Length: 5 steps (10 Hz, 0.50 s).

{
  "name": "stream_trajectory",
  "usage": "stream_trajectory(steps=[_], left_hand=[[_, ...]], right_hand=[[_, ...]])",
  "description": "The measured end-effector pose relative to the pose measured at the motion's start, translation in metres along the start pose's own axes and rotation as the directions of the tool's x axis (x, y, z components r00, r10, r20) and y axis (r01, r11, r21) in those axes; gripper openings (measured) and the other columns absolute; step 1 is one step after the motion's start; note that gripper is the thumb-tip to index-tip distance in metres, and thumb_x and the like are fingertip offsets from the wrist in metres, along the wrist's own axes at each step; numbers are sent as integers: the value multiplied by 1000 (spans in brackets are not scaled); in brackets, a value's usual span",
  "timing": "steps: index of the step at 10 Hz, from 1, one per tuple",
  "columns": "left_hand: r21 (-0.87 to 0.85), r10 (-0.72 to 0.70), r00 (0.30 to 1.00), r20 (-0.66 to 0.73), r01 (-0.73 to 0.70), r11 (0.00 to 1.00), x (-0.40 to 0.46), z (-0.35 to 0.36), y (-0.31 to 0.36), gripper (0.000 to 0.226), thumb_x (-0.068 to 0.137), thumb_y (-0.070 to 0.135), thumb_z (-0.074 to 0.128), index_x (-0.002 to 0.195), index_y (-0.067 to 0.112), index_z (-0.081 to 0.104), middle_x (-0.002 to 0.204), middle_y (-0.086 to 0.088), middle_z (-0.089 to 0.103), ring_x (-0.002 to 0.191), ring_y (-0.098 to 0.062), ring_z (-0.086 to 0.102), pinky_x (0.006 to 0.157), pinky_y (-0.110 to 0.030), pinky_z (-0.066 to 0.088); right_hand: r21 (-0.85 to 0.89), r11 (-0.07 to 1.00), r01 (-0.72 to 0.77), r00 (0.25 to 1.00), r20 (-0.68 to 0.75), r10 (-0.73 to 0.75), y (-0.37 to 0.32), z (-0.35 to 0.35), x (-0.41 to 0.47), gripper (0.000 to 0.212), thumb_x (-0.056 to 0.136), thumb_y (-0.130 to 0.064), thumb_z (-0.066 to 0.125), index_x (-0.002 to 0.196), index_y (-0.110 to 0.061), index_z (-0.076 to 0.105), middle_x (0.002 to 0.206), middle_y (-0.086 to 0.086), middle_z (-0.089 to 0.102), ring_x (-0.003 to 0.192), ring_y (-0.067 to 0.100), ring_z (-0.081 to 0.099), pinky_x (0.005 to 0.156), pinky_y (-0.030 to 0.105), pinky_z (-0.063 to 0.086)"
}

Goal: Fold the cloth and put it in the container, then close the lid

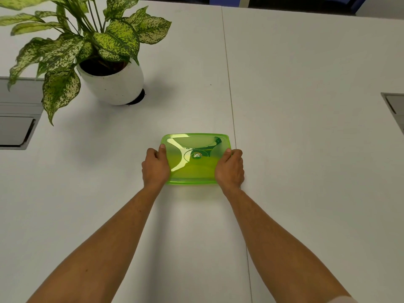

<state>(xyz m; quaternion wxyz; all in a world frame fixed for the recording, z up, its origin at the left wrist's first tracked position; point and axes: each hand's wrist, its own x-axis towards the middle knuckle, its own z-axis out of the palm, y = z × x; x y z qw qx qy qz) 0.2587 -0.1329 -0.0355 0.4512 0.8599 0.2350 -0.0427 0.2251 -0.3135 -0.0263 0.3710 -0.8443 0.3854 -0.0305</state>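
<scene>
A translucent green container (194,169) sits on the white table near the middle, with its green lid (192,143) lying flat on top. My left hand (155,167) grips its left side, thumb on the lid's edge. My right hand (230,168) grips the right side the same way. Through the lid a yellow-green mass shows inside; I cannot tell whether it is the cloth. No cloth lies on the table.
A potted plant (111,82) in a white pot stands at the back left, its leaves hanging over the table. Grey cable hatches sit at the left edge (16,130) and the right edge (395,106). A seam (231,106) runs between two tabletops.
</scene>
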Motion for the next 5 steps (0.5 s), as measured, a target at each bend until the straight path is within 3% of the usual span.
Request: stream_trajectory(steps=[2, 3, 4, 5], left_hand=[[20, 11, 1000, -18, -10, 1000, -4, -2, 3, 48, 95, 57, 33, 87, 11, 46, 77, -4, 55, 80, -32, 54, 67, -37, 40], [123, 21, 1000, -6, -20, 992, -5, -4, 4, 49, 94, 62, 29, 100, 18, 50, 93, -10, 61, 84, -33, 54, 72, -36, 40], [156, -21, 998, 58, 12, 988, -7, -12, 11, 55, 93, 64, 27, 114, 18, 50, 112, -15, 62, 101, -37, 57, 78, -38, 41], [177, -46, 996, 73, 33, 984, -5, -22, 14, 67, 91, 68, 25, 124, 13, 46, 123, -16, 60, 111, -38, 56, 88, -44, 44]], right_hand=[[35, 999, 3, 1000, -30, -2, 0, 0, -2, 32, 102, -41, 26, 109, -14, 43, 113, 13, 57, 93, 39, 58, 69, 37, 34], [89, 996, -30, 1000, 5, 30, 1, 0, -2, 35, 101, -45, 29, 113, -16, 46, 120, 11, 53, 98, 36, 57, 72, 36, 34], [124, 988, -92, 994, 67, 84, -2, -9, -1, 46, 98, -53, 27, 118, -18, 49, 126, 12, 53, 111, 34, 52, 84, 40, 38], [-36, 999, 5, 1000, -20, -6, 1, -17, -3, 58, 95, -60, 24, 124, -17, 50, 127, 13, 55, 119, 34, 47, 96, 49, 37]])
